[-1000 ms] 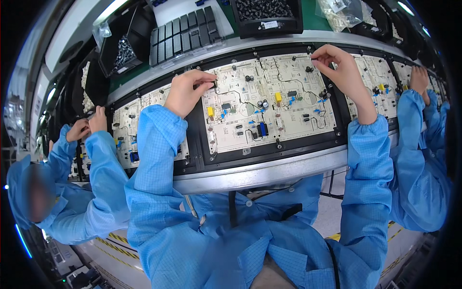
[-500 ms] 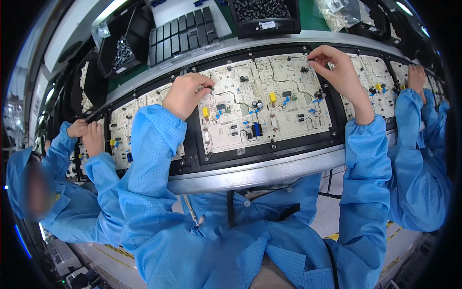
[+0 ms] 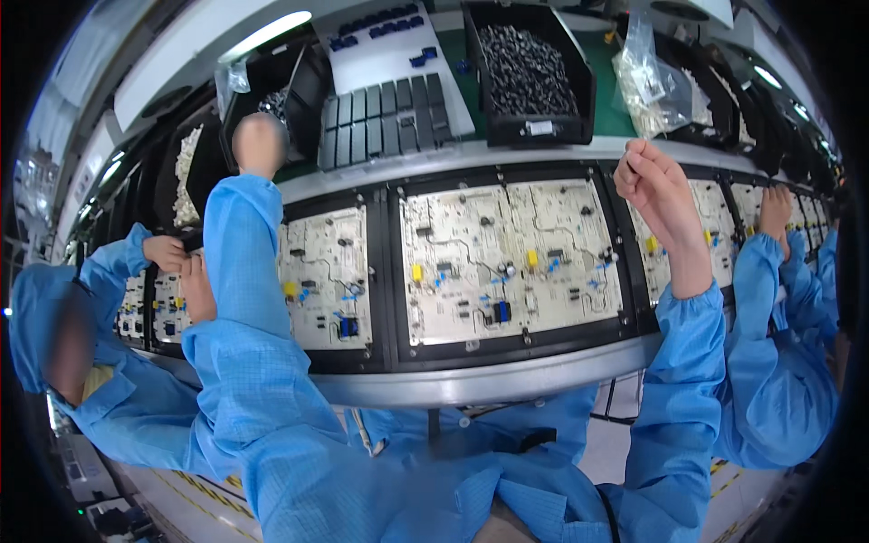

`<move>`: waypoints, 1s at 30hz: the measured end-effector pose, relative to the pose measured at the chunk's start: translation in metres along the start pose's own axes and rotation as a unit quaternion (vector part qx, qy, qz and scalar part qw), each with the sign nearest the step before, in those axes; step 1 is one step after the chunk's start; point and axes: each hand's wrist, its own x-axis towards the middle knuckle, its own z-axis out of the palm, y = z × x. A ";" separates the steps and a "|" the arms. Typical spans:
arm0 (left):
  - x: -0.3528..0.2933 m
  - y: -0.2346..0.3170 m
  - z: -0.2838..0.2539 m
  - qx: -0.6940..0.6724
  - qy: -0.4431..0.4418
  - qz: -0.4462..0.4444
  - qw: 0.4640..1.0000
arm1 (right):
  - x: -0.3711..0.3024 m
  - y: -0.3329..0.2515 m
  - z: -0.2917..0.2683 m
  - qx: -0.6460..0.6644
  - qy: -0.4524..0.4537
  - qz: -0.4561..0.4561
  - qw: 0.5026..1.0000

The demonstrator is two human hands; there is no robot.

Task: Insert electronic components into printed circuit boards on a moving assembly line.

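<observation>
My left hand (image 3: 260,147) is over the front of a black bin (image 3: 306,113) of small metallic parts; its fingers are blurred and hidden, so what they hold does not show. My right hand (image 3: 665,201) hovers above the frame bar right of the middle circuit board (image 3: 466,312). Its thumb and fingers are pinched together, and anything between them is too small to make out. The cream board carries yellow, blue and black components and sits in a black carrier frame (image 3: 389,339).
Behind the boards stand a row of black rectangular blocks (image 3: 389,122), a black bin of small black parts (image 3: 529,77) and a clear plastic bag (image 3: 647,90) of pale parts. A metal rail (image 3: 480,385) runs along the front. Co-workers' hands (image 3: 167,253) (image 3: 776,213) are on both sides.
My left hand has left the board and moved up and left to the bin. My right hand has lifted off the board's far right corner. The view has shifted, showing more of the bins.
</observation>
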 end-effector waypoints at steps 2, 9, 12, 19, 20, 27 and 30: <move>0.004 -0.015 0.009 0.026 -0.148 0.029 0.988 | 0.014 -0.007 0.013 0.054 0.046 0.042 0.997; 0.023 -0.008 0.010 -0.022 -0.287 -0.049 0.956 | 0.143 -0.031 0.052 -0.117 -0.092 -0.064 0.987; 0.016 0.006 0.006 -0.034 -0.218 -0.029 0.975 | 0.216 -0.015 0.108 -0.463 -0.047 -0.182 0.866; -0.001 0.017 -0.012 -0.131 -0.034 -0.082 0.987 | 0.323 0.101 0.148 -0.770 0.008 -0.165 0.616; 0.001 0.023 -0.013 -0.173 0.006 -0.069 0.983 | 0.326 0.109 0.143 -0.763 0.021 -0.167 0.624; 0.001 0.110 -0.060 -0.283 0.055 -0.005 0.957 | 0.317 0.088 0.140 -0.745 0.055 -0.201 0.634; -0.007 0.147 -0.071 -0.303 0.008 0.011 0.953 | 0.297 0.057 0.150 -0.605 0.030 -0.257 0.753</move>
